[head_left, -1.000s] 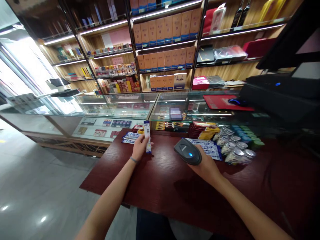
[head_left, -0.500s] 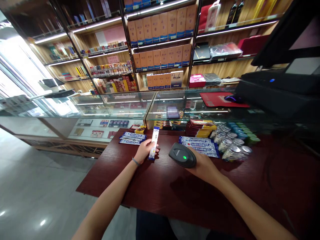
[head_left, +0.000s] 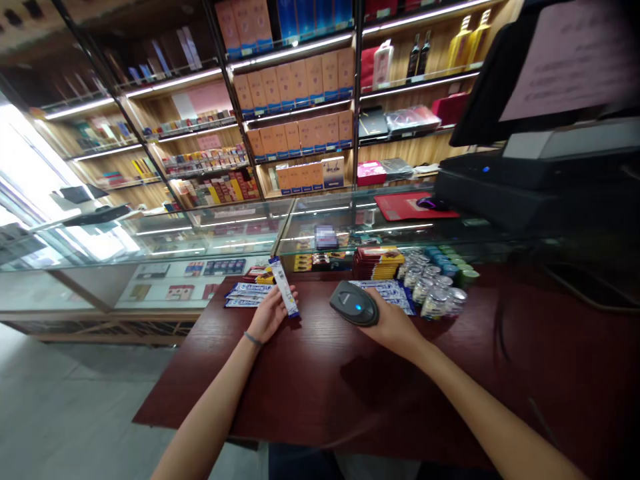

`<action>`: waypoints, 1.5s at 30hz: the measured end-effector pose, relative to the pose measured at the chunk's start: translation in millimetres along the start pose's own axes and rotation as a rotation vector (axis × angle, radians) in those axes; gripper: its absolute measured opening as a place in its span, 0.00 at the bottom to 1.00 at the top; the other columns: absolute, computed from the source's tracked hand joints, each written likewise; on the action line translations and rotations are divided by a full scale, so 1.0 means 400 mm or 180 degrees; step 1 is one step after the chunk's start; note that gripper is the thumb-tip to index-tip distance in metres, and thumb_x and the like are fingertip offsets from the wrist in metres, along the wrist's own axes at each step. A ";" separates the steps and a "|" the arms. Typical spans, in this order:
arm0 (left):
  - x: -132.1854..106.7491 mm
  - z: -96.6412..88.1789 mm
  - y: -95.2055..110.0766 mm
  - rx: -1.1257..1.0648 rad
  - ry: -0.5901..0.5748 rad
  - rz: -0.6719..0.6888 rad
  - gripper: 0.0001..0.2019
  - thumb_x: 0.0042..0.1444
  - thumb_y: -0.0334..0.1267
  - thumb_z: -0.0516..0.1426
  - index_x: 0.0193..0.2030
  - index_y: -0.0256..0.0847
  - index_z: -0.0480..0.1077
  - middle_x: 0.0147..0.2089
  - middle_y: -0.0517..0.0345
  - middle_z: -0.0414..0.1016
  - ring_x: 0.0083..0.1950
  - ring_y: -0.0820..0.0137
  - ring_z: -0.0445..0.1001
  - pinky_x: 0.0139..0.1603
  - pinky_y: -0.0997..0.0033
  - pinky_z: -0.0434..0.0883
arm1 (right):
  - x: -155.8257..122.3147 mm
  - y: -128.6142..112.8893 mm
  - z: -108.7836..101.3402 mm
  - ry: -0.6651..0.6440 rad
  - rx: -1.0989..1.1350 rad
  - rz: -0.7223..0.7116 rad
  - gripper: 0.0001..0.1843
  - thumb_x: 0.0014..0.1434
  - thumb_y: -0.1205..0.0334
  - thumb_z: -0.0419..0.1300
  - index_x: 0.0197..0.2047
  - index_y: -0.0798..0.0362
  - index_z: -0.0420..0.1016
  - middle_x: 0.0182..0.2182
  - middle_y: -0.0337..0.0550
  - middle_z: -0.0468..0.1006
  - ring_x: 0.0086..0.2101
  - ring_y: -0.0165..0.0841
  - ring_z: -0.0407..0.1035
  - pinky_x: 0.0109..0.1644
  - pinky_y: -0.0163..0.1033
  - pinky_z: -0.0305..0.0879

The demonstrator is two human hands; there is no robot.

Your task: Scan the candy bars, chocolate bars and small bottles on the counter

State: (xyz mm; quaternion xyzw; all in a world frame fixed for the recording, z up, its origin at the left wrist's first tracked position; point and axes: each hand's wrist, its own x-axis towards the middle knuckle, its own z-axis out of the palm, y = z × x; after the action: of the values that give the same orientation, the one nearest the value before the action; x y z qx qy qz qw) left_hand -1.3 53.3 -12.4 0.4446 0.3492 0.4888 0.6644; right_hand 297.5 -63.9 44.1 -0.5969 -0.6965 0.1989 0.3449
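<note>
My left hand (head_left: 267, 317) is closed on a slim white packet with blue ends (head_left: 283, 287), held tilted above the table. Left of it lies a small pile of similar blue-and-white packets (head_left: 244, 295). My right hand (head_left: 395, 327) grips a black barcode scanner (head_left: 354, 305) with a blue light lit on its top; its handle is hidden under the head and fingers. The scanner's head points left toward the held packet, with a gap between them. Behind my right hand lie more blue-and-white packets (head_left: 400, 293), partly covered by the hand.
On the dark red table (head_left: 300, 380) stand a stack of red-and-yellow packs (head_left: 377, 263) and several clear-lidded jars (head_left: 435, 300). A glass display counter (head_left: 225, 230) runs behind. A black monitor unit (head_left: 500, 193) looms at the right, near a red mouse mat (head_left: 405, 208).
The packet in my left hand has tipped, its top leaning left now. The scanner light went from green to blue. The view has shifted, so most things sit farther left.
</note>
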 end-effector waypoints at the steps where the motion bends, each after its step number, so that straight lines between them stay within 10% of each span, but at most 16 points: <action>1: 0.003 0.000 0.001 0.0041 0.0018 0.0077 0.20 0.59 0.45 0.62 0.56 0.44 0.68 0.59 0.48 0.75 0.56 0.60 0.78 0.56 0.55 0.76 | 0.002 0.002 -0.009 0.0080 0.0009 0.0021 0.22 0.52 0.57 0.64 0.50 0.43 0.65 0.34 0.39 0.83 0.39 0.47 0.80 0.36 0.40 0.67; 8: 0.048 0.052 0.034 0.0716 0.0143 0.0573 0.28 0.52 0.49 0.66 0.57 0.42 0.68 0.55 0.47 0.77 0.52 0.63 0.79 0.53 0.61 0.75 | 0.010 0.038 -0.068 0.0668 0.0304 0.0012 0.24 0.50 0.59 0.67 0.51 0.44 0.68 0.35 0.39 0.83 0.39 0.45 0.80 0.38 0.41 0.70; 15: 0.096 0.198 0.046 0.2335 0.0145 0.1384 0.16 0.55 0.46 0.62 0.47 0.40 0.75 0.47 0.52 0.81 0.49 0.63 0.79 0.56 0.60 0.72 | 0.018 0.112 -0.140 0.1228 0.0599 -0.0026 0.28 0.50 0.61 0.66 0.55 0.45 0.67 0.40 0.42 0.83 0.46 0.45 0.77 0.48 0.46 0.72; 27: 0.140 0.454 -0.103 0.4222 -0.0848 0.1828 0.12 0.60 0.32 0.58 0.49 0.44 0.76 0.50 0.54 0.81 0.52 0.62 0.77 0.56 0.64 0.71 | -0.010 0.156 -0.287 0.1831 0.0958 0.0070 0.20 0.53 0.55 0.66 0.49 0.49 0.70 0.35 0.43 0.81 0.39 0.41 0.76 0.40 0.43 0.73; 45: 0.141 0.485 -0.157 0.4307 -0.1228 0.2149 0.13 0.58 0.27 0.56 0.48 0.41 0.75 0.47 0.50 0.80 0.50 0.60 0.76 0.55 0.60 0.72 | -0.021 0.134 -0.298 0.1845 0.1056 0.0112 0.22 0.51 0.56 0.66 0.48 0.50 0.69 0.35 0.45 0.81 0.40 0.43 0.77 0.39 0.43 0.73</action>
State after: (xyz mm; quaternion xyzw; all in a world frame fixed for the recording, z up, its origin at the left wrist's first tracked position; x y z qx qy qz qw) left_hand 210.0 51.3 -2.6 0.9125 0.2955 0.2592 0.1130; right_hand 420.7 -76.8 86.4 -0.5763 -0.5171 0.1374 0.6177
